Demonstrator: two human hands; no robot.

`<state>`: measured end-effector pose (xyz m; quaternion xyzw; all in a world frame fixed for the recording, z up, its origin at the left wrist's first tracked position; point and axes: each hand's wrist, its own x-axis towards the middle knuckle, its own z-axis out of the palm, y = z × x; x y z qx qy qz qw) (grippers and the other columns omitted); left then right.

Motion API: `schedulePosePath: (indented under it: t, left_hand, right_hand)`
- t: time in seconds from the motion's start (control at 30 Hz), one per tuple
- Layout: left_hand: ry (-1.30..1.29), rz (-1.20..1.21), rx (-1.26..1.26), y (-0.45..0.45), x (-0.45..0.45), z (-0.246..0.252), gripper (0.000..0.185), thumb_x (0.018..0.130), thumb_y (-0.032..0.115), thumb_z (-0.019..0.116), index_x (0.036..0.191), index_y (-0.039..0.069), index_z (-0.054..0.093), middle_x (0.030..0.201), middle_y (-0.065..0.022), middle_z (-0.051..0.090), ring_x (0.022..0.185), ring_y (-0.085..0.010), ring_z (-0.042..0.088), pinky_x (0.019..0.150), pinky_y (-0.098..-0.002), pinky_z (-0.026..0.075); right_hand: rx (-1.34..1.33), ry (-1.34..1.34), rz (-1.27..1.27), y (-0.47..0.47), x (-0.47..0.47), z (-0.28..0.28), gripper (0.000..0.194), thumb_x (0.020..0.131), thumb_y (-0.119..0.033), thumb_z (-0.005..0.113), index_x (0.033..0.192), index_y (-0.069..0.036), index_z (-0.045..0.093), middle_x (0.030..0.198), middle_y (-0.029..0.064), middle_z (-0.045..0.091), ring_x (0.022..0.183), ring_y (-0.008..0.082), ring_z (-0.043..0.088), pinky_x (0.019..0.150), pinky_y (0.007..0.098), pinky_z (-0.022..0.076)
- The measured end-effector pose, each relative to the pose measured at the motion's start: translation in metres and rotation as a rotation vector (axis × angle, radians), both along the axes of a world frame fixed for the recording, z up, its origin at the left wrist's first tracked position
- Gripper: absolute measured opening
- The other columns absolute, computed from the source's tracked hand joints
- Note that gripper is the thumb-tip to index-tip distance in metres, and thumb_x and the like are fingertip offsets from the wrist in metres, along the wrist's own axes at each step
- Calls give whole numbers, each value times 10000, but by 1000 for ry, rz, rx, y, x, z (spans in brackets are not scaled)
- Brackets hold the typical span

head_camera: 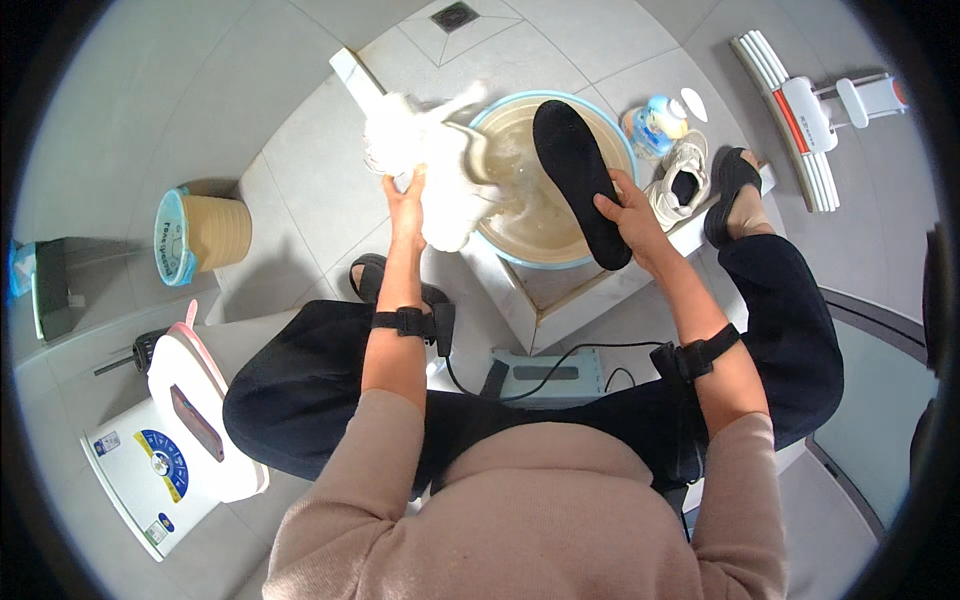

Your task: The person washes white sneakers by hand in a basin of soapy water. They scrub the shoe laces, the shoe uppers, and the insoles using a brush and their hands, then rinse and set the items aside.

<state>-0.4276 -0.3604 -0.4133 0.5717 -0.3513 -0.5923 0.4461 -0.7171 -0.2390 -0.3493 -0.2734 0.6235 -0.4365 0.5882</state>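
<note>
My left hand (407, 206) grips a white shoe (454, 180) by its near left side. Bright light washes out much of the shoe, so its details are hard to make out. It hangs over the left rim of a round basin (540, 263) with a pale blue edge. Cloudy brownish water (517, 180) with some froth fills the basin. In my right hand (636, 217) is a black insole (574, 161), pinched near its narrower end between thumb and fingers. The insole slants above the water, its broad end pointing away from me.
Right of the basin stand a detergent bottle (654, 129) and another off-white shoe (681, 184). A raised stone curb (517, 304) runs below the basin. A roller sponge mop (810, 120) leans at right. Leftward are a lined waste bin (217, 231) and a toilet with a phone (196, 421) on it.
</note>
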Motion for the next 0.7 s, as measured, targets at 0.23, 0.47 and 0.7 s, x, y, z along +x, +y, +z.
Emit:
schedulePosePath:
  t: [0.23, 0.47, 0.7]
  left_hand:
    - [729, 207, 44, 6, 74, -50, 555, 920, 452, 396, 1300, 48, 363, 1261, -133, 482, 1128, -267, 503, 930, -423, 458]
    - [712, 397, 197, 12, 91, -86, 732, 860, 624, 317, 1342, 73, 334, 1315, -111, 451, 1172, -298, 470, 977, -461, 399]
    - [874, 452, 168, 18, 90, -121, 735, 841, 644, 344, 1361, 126, 308, 1339, -108, 424, 1178, -329, 455, 972, -515, 382]
  right_hand:
    - [107, -936, 63, -3, 5, -10, 377, 937, -224, 406, 1242, -3, 407, 732, 33, 493, 528, 73, 452, 437, 194, 390]
    - [142, -1168, 19, -12, 15, -6, 433, 914, -232, 448, 1225, 63, 390, 651, 28, 408, 461, 66, 374, 366, 181, 324]
    - [168, -1017, 65, -31, 27, 12, 408, 902, -201, 474, 1213, 59, 424, 629, 3, 395, 438, 33, 313, 343, 154, 279]
